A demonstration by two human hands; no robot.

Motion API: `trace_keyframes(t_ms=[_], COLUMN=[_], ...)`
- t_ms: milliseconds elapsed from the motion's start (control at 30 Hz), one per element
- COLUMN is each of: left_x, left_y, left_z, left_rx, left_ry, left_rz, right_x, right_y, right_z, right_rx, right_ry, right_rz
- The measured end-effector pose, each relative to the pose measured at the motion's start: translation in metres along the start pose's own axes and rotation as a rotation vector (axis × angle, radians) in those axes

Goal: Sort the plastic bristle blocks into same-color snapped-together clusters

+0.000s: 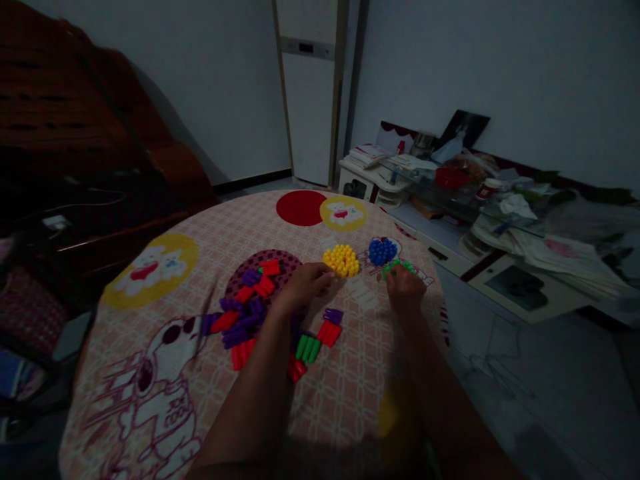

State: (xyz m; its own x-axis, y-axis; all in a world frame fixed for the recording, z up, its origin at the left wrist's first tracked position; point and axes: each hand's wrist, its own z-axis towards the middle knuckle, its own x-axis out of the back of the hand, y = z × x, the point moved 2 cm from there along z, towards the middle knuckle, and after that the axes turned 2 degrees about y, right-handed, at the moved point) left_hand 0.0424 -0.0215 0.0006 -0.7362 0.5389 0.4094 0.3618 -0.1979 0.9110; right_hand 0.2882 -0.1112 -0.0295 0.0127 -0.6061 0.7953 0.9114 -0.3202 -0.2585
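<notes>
A person's bare hands work over a cloth-covered round desk (360, 373) patterned in pink and white. At the centre of the frame, the left hand (311, 287) holds its fingers bent and close together beside a cluster of small, round yellow beads (341, 261); whether it grips anything cannot be told. Right of centre, the right hand (405, 288) has its fingers drawn in narrow at a small patch of bright green beads (399, 266), partly covering it; a bead in its grasp cannot be made out. A heap of round blue beads (383, 251) sits just beyond the green patch. Left of centre, glossy red and purple tube-shaped pieces (243, 331) lie scattered, while a row of green tube-shaped pieces (308, 349) rests between the forearms, near a red bundle (329, 333). A cluttered white cabinet (520, 290) stands at right; a dark reddish wooden bench (175, 160) fills the upper left.
</notes>
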Motion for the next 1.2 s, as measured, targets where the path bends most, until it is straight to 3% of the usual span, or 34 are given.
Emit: trace_keyframes(t_ms=[167,267,367,467,600,700,867,1200], left_x=[0.041,0.064,0.081,0.091,0.097,0.098,0.098,0.098], left_y=[-0.006,-0.014,-0.020,-0.019,-0.014,-0.013,-0.012,-0.013], left_z=[-0.010,-0.020,-0.032,-0.041,-0.048,-0.050,-0.048,-0.048], left_rx=[-0.056,-0.031,0.033,0.069,0.088,0.104,0.107,0.090], left_ry=[0.204,0.314,0.421,0.531,0.629,0.648,0.643,0.645], left_rz=[0.173,0.123,-0.021,-0.106,-0.133,-0.132,-0.135,-0.157], right_x=[-0.005,-0.001,0.009,0.024,0.050,0.063,0.065,0.058], right_y=[0.005,0.002,-0.020,-0.062,-0.118,-0.141,-0.148,-0.126], right_z=[0.001,0.001,-0.005,-0.024,-0.062,-0.084,-0.099,-0.095], right_rx=[0.017,-0.012,0.040,0.233,0.555,0.667,0.702,0.627], right_ry=[-0.009,-0.012,-0.074,-0.309,-0.682,-0.820,-0.823,-0.793], right_rz=[-0.128,-0.112,0.019,0.246,0.444,0.384,0.255,0.474])
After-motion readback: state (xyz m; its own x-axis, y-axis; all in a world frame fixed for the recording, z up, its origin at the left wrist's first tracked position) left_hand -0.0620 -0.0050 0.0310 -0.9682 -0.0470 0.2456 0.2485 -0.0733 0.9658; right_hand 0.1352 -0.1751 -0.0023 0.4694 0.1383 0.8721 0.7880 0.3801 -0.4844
